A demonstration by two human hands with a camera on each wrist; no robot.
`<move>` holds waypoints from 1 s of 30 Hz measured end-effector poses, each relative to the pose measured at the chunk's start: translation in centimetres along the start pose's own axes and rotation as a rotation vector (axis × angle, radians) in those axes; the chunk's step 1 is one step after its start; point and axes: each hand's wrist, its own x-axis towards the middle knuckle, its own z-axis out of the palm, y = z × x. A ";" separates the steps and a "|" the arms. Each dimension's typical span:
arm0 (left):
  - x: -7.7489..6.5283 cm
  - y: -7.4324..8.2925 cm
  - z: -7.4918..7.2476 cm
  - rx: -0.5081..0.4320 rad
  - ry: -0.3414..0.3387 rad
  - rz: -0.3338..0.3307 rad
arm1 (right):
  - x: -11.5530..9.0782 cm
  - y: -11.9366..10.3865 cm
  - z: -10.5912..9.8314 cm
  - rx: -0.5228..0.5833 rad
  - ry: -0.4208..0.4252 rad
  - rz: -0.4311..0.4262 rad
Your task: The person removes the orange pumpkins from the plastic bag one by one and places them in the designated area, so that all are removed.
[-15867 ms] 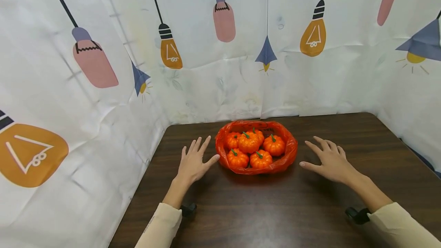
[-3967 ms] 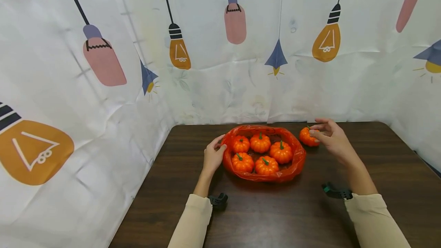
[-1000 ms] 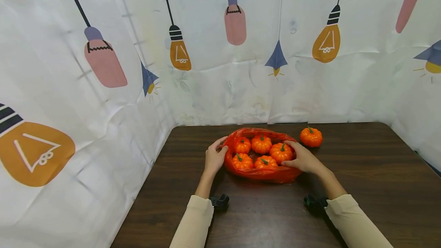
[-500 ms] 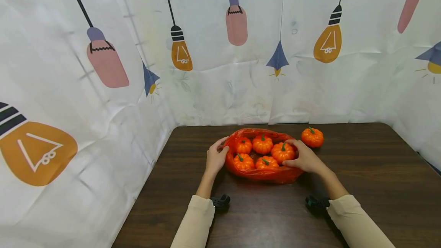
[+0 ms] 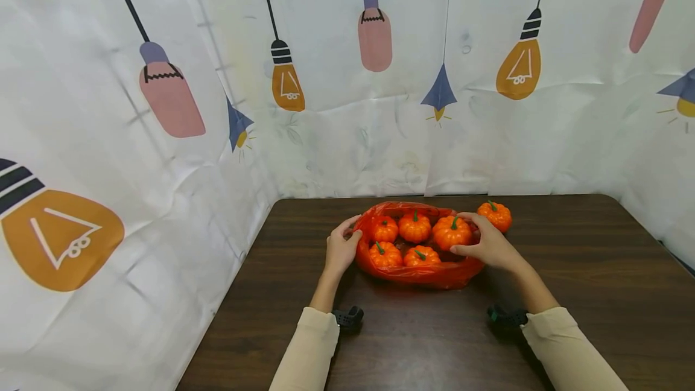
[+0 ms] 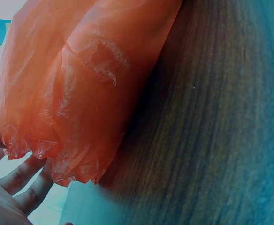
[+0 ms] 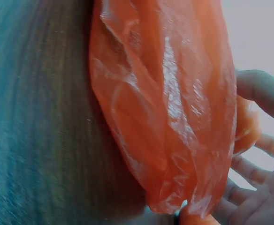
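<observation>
White fabric backdrop (image 5: 336, 155), printed with hanging lamps (image 5: 374, 41) in pink, ochre and blue, encloses the far side and both flanks of a dark wood-grain counter (image 5: 418, 343). Toward the rear of the counter, near its middle, sits a red plastic bag (image 5: 418, 276), its mouth spread wide and facing upward. Five small orange pumpkins with green stems lie within the rim: the rear-left pumpkin (image 5: 383, 230), the rear-middle pumpkin (image 5: 415, 228), the front-left pumpkin (image 5: 385, 255), the front-middle pumpkin (image 5: 422, 256), and the right-hand pumpkin (image 5: 452, 233). Of the two hands, the left hand (image 5: 339, 252) pinches the bag's left rim between thumb and fingers. Opposite, the right hand (image 5: 491, 247) reaches over the right rim and grips the right-hand pumpkin, thumb on the near side and fingers on the far side; whether this pumpkin touches the bag's floor cannot be told. A sixth, outer pumpkin (image 5: 496, 217) rests on the counter outside the bag, just behind the right hand and partly hidden by it. Cream sleeves (image 5: 309, 343) cover both forearms, and a dark device (image 5: 349, 317) is worn at each wrist.
</observation>
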 end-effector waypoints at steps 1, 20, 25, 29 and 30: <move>0.0 0.0 0.0 0.001 0.000 0.000 | 0.0 0.0 -0.2 0.011 0.005 -0.002; 0.2 -0.5 0.0 -0.017 0.012 0.016 | -0.9 -0.6 -3.9 0.095 0.072 0.051; 0.2 -0.6 -0.1 -0.007 0.016 0.016 | -1.1 -0.2 -4.6 0.099 0.084 0.045; 0.3 -0.6 -0.1 -0.002 0.016 0.005 | -1.3 0.0 -5.1 0.104 0.103 0.046; 0.3 -0.6 -0.1 0.000 0.017 0.003 | -1.3 0.1 -5.2 0.110 0.106 0.046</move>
